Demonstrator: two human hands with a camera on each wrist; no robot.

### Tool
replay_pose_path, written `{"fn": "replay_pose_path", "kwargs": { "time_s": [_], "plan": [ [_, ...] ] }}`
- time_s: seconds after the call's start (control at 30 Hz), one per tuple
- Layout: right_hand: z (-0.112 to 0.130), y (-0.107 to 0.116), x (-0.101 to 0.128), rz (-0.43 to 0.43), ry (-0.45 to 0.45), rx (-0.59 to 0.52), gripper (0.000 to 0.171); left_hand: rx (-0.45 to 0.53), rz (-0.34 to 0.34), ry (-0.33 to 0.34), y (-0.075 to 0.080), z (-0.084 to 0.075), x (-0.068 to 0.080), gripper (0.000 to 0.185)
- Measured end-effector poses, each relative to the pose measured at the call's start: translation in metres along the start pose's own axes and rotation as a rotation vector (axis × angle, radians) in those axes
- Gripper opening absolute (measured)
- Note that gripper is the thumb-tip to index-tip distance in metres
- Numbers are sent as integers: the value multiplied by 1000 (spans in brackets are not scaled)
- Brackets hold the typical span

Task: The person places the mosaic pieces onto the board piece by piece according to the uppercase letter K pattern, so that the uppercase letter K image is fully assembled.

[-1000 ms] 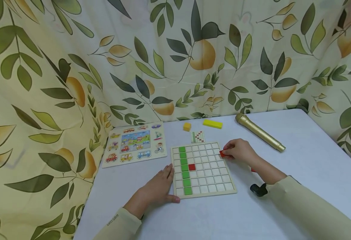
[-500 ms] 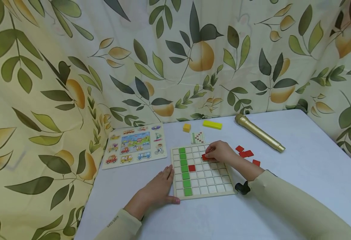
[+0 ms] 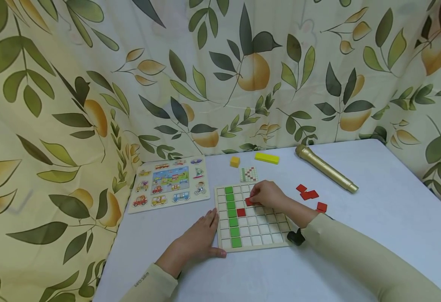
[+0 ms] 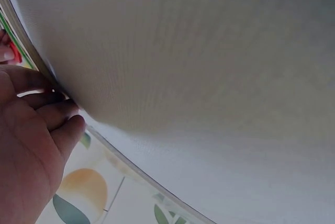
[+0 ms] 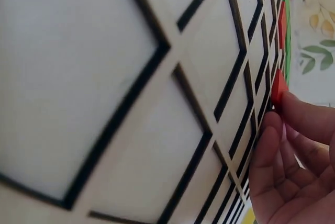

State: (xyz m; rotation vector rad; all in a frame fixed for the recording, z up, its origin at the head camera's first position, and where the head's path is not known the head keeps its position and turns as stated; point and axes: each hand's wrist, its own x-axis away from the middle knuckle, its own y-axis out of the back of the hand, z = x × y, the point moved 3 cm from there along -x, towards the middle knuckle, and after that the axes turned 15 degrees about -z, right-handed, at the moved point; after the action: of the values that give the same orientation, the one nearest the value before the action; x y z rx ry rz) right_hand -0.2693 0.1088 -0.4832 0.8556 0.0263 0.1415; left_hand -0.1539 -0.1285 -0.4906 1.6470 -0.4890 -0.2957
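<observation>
A wooden grid board (image 3: 265, 229) lies on the white table, with a column of green tiles (image 3: 233, 222) near its left side. One red tile (image 3: 241, 212) sits in a square just right of that column. My right hand (image 3: 269, 195) pinches another red tile (image 3: 248, 201) between thumb and finger, over the board's upper middle. In the right wrist view this pinched tile (image 5: 278, 92) is tilted, close to the grid's surface. My left hand (image 3: 201, 235) rests along the board's left edge, fingers extended and thumb near the lower left corner. In the left wrist view its fingertips touch the edge.
Several loose red tiles (image 3: 309, 194) lie right of the board. Behind it are a small pattern card (image 3: 248, 174), an orange cube (image 3: 234, 161) and a yellow bar (image 3: 267, 158). A gold microphone (image 3: 326, 168) lies back right; a picture puzzle (image 3: 169, 183) lies left.
My right hand has carried the red tile leftward from the board's right edge to its upper middle, uncovering the loose tiles. My left hand has stayed at the left edge.
</observation>
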Motion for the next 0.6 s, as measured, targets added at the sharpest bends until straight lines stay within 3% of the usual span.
{"fn": "replay_pose_path", "kwargs": {
  "time_s": [0.2, 0.6],
  "plan": [
    [7, -2, 2, -11, 68, 65, 9, 1, 6, 1, 0, 0, 0, 120],
    [9, -7, 4, -33, 74, 94, 12, 5, 3, 6, 0, -1, 0, 120]
  ]
}}
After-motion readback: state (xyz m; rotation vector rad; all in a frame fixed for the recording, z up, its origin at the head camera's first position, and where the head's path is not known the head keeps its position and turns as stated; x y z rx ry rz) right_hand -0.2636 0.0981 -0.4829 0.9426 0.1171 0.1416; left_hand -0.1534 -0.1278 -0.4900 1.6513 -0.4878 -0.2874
